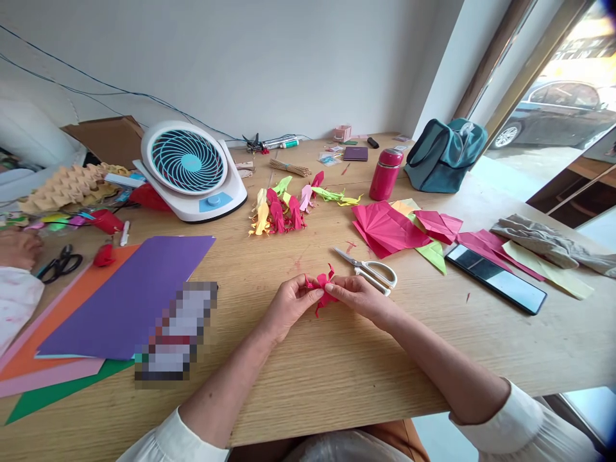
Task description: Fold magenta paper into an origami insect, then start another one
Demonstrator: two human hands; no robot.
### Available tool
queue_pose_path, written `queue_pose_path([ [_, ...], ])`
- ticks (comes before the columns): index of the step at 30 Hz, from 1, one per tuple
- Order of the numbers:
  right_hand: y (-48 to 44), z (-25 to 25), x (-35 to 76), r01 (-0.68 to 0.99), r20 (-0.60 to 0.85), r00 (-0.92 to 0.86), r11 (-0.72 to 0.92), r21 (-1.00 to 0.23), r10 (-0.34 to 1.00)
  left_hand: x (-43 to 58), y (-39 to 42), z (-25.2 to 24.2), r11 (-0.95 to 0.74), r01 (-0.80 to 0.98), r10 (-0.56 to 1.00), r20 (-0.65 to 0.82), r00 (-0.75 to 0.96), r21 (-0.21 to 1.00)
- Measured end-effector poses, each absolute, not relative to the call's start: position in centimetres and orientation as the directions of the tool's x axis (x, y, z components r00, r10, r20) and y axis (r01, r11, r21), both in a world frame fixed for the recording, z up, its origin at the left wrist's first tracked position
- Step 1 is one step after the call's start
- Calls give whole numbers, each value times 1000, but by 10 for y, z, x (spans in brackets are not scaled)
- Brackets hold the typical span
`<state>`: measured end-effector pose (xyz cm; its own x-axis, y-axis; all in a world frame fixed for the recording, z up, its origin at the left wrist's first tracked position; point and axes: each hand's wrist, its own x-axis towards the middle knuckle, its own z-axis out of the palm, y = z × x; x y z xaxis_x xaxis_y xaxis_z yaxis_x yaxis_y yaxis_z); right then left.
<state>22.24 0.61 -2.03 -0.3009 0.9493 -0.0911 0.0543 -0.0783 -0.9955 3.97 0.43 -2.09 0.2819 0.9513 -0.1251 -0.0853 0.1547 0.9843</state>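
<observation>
Between both hands is a small red folded paper figure [321, 280] with thin twisted limbs sticking out. My left hand [294, 301] pinches its left side, thumb on top. From the other side my right hand [359, 295] grips it with thumb and fingers closed. The hands partly hide its body. Just beyond my right hand lie white-handled scissors [373, 271], blades pointing away to the left. Farther back, a cluster of finished folded paper figures [279, 208] in red, yellow, pink and green sits on the table.
A white fan [190, 167] stands at the back left. Coloured paper sheets [129, 289] lie left, near another person's hand [19, 250] and black scissors [62, 263]. Rightward are creased red paper [385, 228], a phone [498, 279], a red flask [386, 174] and a teal bag [445, 157].
</observation>
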Motion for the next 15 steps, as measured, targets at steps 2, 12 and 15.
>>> queue_pose_path([
  [2, 6, -18, 226, 106, -73, -299, -43, -993, 952, 37, 6, -19, 161, -87, 962, -136, 238, 983],
  [12, 9, -26, 231, 233, 10, -165, 49, -971, 986, 28, 19, -21, 129, -85, 990, -122, 75, 988],
  [15, 7, -30, 227, 260, 43, -187, 92, -961, 981, 27, 21, -23, 124, -71, 992, -122, 34, 990],
])
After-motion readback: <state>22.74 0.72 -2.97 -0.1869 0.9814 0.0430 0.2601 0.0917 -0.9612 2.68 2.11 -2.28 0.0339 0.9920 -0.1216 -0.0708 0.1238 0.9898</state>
